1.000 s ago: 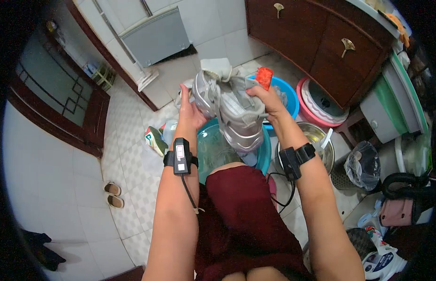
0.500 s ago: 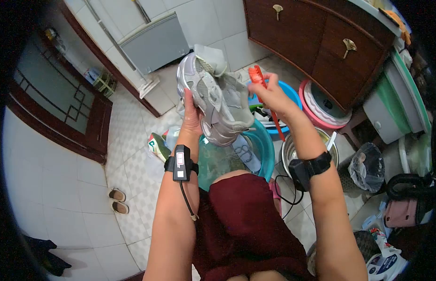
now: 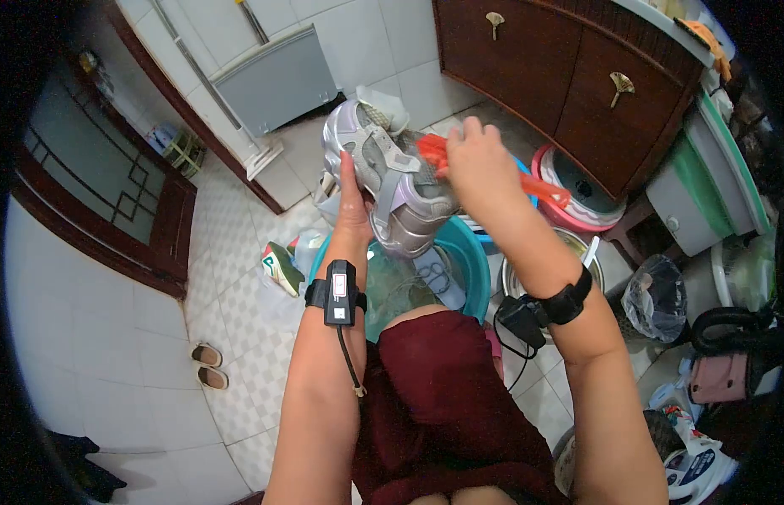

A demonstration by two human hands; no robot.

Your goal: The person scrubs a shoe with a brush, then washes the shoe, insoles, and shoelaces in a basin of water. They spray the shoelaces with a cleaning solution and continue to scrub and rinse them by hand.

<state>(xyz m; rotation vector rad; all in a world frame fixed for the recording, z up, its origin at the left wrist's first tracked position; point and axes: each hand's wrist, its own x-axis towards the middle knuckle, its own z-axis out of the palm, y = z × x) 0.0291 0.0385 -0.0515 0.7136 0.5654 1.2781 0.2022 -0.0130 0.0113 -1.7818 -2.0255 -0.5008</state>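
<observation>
1. The silver sneaker (image 3: 389,180) is held tilted above the teal basin (image 3: 480,273), its lower end being nearest the water.
2. The sneaker is supported by the left hand (image 3: 354,210); the thumb is laid upright along its side, while the fingers are hidden behind it.
3. The red brush (image 3: 431,153) is gripped in the right hand (image 3: 485,172), the fingers being curled round it; its head is placed at the sneaker's opening, though whether contact is made cannot be told.
4. In the teal basin a blue-grey shoe (image 3: 442,282) is seen; a blue basin (image 3: 522,166) is partly hidden behind the right hand.
5. To the right a metal bowl (image 3: 507,279) is placed; beyond it a pink basin (image 3: 590,226) is set below the brown cabinet (image 3: 510,67).
6. To the left a green-and-white packet (image 3: 282,268) is seen on the tiled floor (image 3: 249,328); farther off, two slippers (image 3: 207,354) are left side by side.
</observation>
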